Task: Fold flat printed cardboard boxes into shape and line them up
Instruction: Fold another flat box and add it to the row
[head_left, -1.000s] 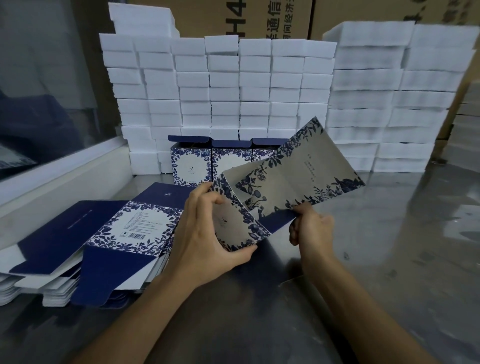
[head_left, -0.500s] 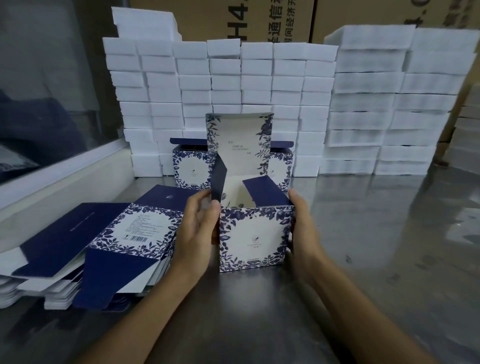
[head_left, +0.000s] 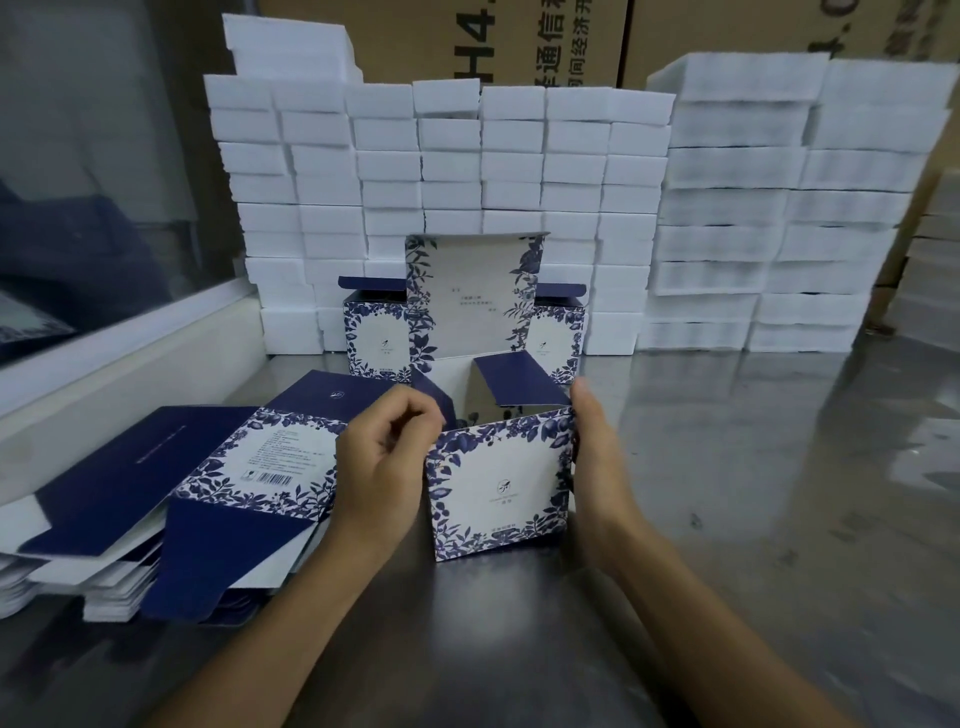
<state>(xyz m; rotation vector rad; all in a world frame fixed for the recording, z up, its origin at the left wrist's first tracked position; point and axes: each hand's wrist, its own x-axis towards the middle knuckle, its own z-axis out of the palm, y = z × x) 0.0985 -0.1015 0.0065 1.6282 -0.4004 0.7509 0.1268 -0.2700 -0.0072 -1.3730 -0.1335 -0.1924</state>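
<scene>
blue-floral box (head_left: 497, 486) stands open, small print unreadable, left hand (head_left: 382, 462) fingers curled pinching its 9 o'clock flap, right hand (head_left: 597, 457) fingers straight against its 3 o'clock side.

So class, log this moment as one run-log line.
phase: shaping | blue floral printed cardboard box: upright, lid open | left hand: at left side | right hand: against right side | metal table

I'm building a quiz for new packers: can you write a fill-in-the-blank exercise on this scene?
1. The box between the hands has its tall lid flap standing ____.
2. The stack of flat boxes lies to the ____ of it.
3. The finished boxes stand before a wall of ____ foam blocks.
4. The right hand rests on the box's ____ side.

Missing: open; left; white; right
</scene>
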